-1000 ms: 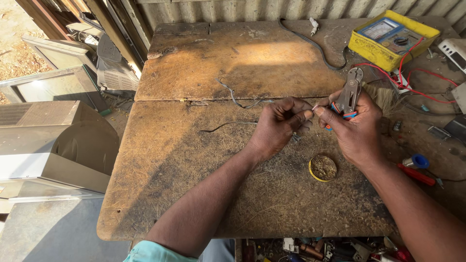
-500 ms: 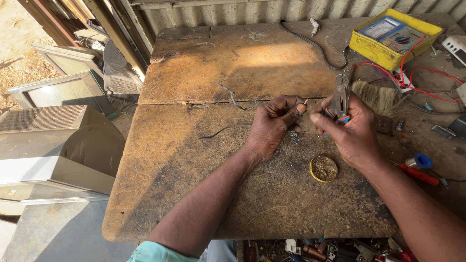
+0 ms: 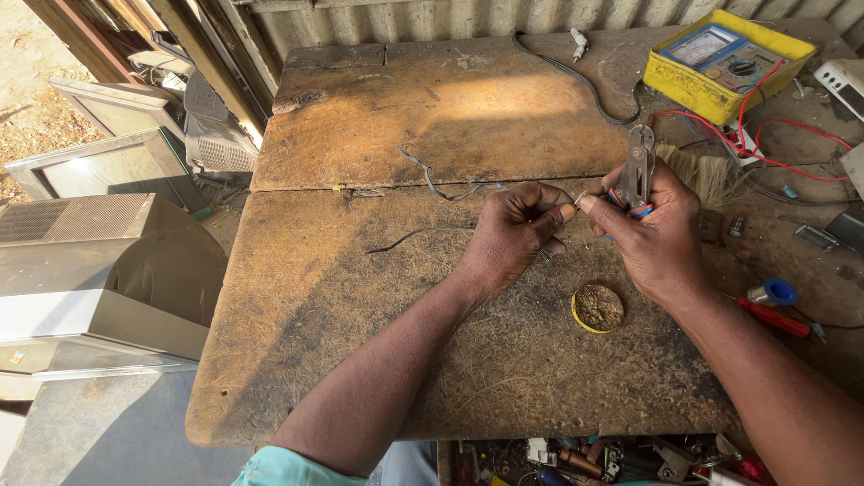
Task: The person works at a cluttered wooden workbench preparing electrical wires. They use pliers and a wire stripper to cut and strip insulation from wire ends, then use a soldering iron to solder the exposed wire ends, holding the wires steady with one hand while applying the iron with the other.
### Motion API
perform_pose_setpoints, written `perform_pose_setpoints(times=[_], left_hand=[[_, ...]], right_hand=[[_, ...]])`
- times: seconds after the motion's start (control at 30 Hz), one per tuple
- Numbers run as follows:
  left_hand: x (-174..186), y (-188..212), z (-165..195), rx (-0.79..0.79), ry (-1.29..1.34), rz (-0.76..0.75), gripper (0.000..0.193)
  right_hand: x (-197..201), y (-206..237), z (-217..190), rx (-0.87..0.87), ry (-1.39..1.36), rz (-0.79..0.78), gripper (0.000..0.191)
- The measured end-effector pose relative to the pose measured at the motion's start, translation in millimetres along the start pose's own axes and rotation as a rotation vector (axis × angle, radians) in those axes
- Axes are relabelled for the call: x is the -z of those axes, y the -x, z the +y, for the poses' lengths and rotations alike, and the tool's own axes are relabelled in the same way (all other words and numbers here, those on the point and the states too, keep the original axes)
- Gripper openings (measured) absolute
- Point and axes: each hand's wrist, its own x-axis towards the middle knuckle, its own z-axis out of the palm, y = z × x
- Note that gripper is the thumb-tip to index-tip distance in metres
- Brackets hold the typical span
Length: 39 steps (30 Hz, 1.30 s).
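Note:
My left hand (image 3: 515, 229) pinches the end of a thin grey wire (image 3: 432, 184) that trails left across the worn wooden table (image 3: 360, 297). My right hand (image 3: 650, 236) grips a pair of pliers (image 3: 637, 166) with red and blue handles, jaws pointing up, while its thumb and forefinger pinch the same wire end. The two hands meet fingertip to fingertip above the table's middle. A small round yellow tin (image 3: 598, 308) lies just below my right hand.
A yellow multimeter (image 3: 729, 61) with red leads (image 3: 774, 135) sits at the back right. A black cable (image 3: 576, 76), a brush (image 3: 702, 171), a red-handled screwdriver (image 3: 772, 317) and small parts lie at right. Old grey casings (image 3: 99, 270) stand left of the table.
Both hands stay together at the wire end. The pliers in my right hand have tilted slightly more upright. The view has shifted a little.

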Motion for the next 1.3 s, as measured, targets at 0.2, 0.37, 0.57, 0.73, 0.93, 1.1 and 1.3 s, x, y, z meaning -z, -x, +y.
perform_pose_setpoints(times=[0.2, 0.37, 0.57, 0.73, 0.93, 1.1, 1.3], left_hand=[[-0.1, -1.4, -2.0, 0.024, 0.136, 0.046, 0.016], [-1.5, -2.2, -3.3, -0.014, 0.224, 0.094, 0.014], [-2.5, -0.8, -0.3, 0.027, 0.244, 0.125, 0.014], [0.0, 1.3, 4.6, -0.021, 0.064, 0.081, 0.016], [-2.7, 2.0, 3.3, -0.071, -0.013, 0.008, 0.019], [-0.1, 1.4, 4.2, 0.024, -0.024, 0.054, 0.018], [2.6, -1.8, 6.9, 0.032, 0.15, 0.132, 0.016]], right_hand=[[-0.7, -1.6, -1.5, -0.028, -0.022, -0.004, 0.021], [-2.9, 0.5, -2.7, -0.054, 0.015, -0.045, 0.02], [-3.9, 2.2, -1.0, 0.027, 0.108, -0.076, 0.022], [-3.5, 1.0, 0.2, -0.034, 0.004, -0.027, 0.022], [-1.7, -0.1, 4.4, -0.047, -0.07, 0.001, 0.023], [1.8, -3.4, 8.5, -0.149, -0.326, -0.02, 0.014], [9.4, -16.0, 3.3, -0.572, -0.463, 0.029, 0.023]])
